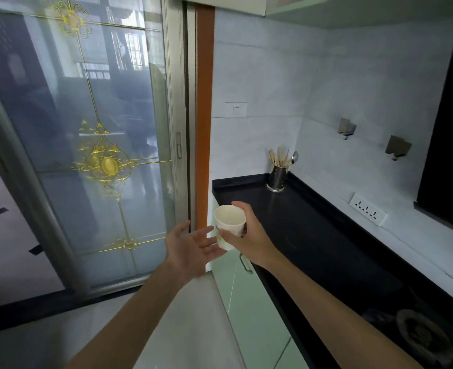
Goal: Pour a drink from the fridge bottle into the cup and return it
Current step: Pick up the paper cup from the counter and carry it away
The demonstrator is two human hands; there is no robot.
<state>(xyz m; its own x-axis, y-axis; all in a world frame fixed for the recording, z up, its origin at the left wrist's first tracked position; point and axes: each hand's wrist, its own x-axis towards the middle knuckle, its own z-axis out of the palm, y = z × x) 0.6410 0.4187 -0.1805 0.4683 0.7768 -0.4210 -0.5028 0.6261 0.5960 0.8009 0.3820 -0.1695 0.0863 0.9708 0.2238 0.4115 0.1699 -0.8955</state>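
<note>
Right hand (249,237) holds the white cup (230,222) in a curled grip; left hand (189,247), fingers (205,232) straight, apparently touches its base.

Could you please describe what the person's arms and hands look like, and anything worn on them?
The left hand and right hand are bare, without gloves. The left forearm and right forearm are bare as well; no sleeve shows as far as the picture's lower edge. No watch or bracelet shows at either wrist.

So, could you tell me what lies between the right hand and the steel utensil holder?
In the head view, only bare black countertop separates right hand and holder.
</note>
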